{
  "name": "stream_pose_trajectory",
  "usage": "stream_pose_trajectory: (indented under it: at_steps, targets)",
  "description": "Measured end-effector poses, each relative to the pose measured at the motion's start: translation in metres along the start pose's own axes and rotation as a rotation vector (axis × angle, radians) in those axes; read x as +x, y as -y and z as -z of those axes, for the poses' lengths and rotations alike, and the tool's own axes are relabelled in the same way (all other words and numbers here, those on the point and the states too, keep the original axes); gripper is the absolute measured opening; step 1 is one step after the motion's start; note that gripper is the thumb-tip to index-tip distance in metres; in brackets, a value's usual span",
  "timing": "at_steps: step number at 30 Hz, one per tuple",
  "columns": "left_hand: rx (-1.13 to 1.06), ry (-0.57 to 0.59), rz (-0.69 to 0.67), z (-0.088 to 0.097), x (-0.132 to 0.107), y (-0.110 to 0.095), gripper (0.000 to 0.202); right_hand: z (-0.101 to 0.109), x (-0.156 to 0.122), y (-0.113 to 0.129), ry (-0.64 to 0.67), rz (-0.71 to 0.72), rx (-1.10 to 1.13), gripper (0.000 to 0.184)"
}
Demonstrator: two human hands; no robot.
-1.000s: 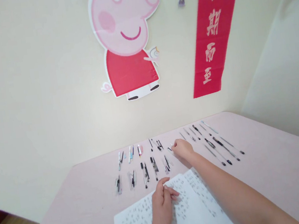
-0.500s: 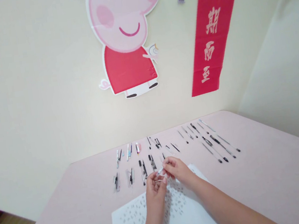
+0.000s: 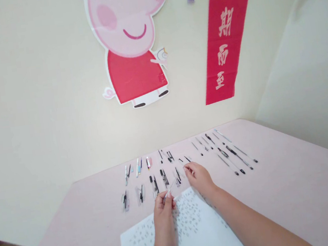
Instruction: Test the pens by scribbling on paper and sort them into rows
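My left hand [image 3: 163,208] is over the top of a white paper sheet [image 3: 215,235] covered in small dark marks. Its thumb and fingers pinch a thin, pale, see-through pen part [image 3: 173,185] that points up and to the right. My right hand [image 3: 199,178] is beyond the sheet's top edge, its fingertips pressed together and low over the table. Whatever they hold is too small to make out. Just past them lies a short black pen piece [image 3: 187,158]. Close to the left hand's fingertips is a taken-apart pen with a black refill [image 3: 178,174].
Sets of pen parts, such as a black-capped pen [image 3: 164,177] and a light blue piece [image 3: 139,168], lie in rows on the pink table [image 3: 296,186]. Longer clear pens with black ends [image 3: 231,162] lie at the right. Behind stands a wall with a pig cutout [image 3: 136,74] and red banner [image 3: 226,30].
My hands were together at one pale pen part; now they are apart. The right hand has moved forward to the pieces on the table, while the left keeps a thin part. The view shifted slightly.
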State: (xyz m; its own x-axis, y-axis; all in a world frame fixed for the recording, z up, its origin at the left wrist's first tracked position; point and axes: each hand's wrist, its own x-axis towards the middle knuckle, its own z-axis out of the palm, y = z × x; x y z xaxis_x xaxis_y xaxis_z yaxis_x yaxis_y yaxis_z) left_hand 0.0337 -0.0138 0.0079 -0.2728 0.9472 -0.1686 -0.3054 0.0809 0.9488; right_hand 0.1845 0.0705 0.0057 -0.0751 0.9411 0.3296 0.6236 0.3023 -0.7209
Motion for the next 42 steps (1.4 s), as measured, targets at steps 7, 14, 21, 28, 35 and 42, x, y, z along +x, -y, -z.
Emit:
stream_pose_trajectory:
  at_steps: [7,14,21,28,35,42]
  targets:
    - [0.083,0.015,-0.056,-0.001,0.001,0.004,0.034,0.003,0.008,-0.015,0.138,-0.105,-0.507,0.041]
    - [0.108,0.016,-0.059,-0.001,0.002,0.005,0.036,0.0,0.009,-0.014,0.19,-0.086,-0.568,0.041]
    - [0.082,0.027,-0.046,-0.001,0.002,0.005,0.034,-0.001,0.009,-0.018,0.128,-0.081,-0.537,0.025]
    - [0.077,0.032,-0.041,0.0,0.002,0.005,0.033,0.0,0.009,-0.024,0.087,-0.118,-0.482,0.021]
    - [0.08,0.04,-0.045,0.0,0.003,0.006,0.032,0.0,0.007,-0.022,0.072,-0.141,-0.501,0.017]
    - [0.079,0.045,-0.054,0.001,0.002,0.006,0.032,0.001,0.008,-0.023,0.127,-0.118,-0.546,0.021]
